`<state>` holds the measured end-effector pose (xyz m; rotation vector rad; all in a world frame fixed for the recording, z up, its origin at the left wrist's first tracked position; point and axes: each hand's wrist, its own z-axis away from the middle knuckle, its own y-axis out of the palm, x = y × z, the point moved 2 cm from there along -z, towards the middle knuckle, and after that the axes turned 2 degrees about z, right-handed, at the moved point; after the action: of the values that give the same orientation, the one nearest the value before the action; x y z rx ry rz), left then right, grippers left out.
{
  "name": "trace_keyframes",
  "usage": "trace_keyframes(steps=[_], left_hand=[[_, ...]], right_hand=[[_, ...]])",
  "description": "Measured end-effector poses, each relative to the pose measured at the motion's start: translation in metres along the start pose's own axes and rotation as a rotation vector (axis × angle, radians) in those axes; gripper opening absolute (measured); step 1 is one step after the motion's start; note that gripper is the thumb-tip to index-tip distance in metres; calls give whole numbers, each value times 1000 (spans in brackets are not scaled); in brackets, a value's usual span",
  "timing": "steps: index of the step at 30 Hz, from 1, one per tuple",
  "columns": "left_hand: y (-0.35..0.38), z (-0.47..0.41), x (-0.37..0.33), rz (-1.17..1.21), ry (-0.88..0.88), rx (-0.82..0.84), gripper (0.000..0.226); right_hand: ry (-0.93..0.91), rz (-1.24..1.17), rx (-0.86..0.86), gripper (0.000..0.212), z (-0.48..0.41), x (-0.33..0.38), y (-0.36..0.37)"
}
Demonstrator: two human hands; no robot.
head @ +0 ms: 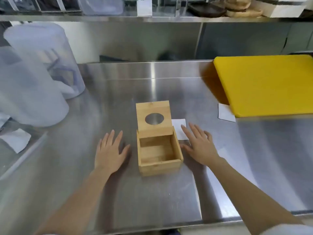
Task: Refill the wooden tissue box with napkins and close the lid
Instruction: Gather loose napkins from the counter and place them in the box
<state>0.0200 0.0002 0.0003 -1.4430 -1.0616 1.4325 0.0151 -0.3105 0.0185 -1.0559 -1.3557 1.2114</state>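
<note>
On the shiny table (118,99) sits the wooden box (160,161), lid (153,118) up. The left hand (109,152) and right hand (199,146) lie flat and open beside it.

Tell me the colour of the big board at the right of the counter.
The board is bright yellow, plain with no pattern, as seen in the head view.

A brushed steel table (152,92) is filling the frame, catching overhead light. A steel shelf (101,18) is running across the top. A yellow cutting board (267,83) is lying upper right; translucent plastic jugs (33,73) are standing at left.
</note>
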Motion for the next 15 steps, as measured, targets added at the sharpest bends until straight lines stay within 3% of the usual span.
trace_keyframes(steps=[6, 12, 15], left_hand=[[17, 15, 4, -42, -22, 35, 61], [17, 18, 3, -73, -47, 22, 61], [17, 18, 3, -72, -52, 26, 60]], right_hand=[[-48, -9, 126, 55, 6, -10, 12], [-52, -35, 8, 33, -4, -11, 4], [-71, 40, 14, 35, -19, -7, -2]])
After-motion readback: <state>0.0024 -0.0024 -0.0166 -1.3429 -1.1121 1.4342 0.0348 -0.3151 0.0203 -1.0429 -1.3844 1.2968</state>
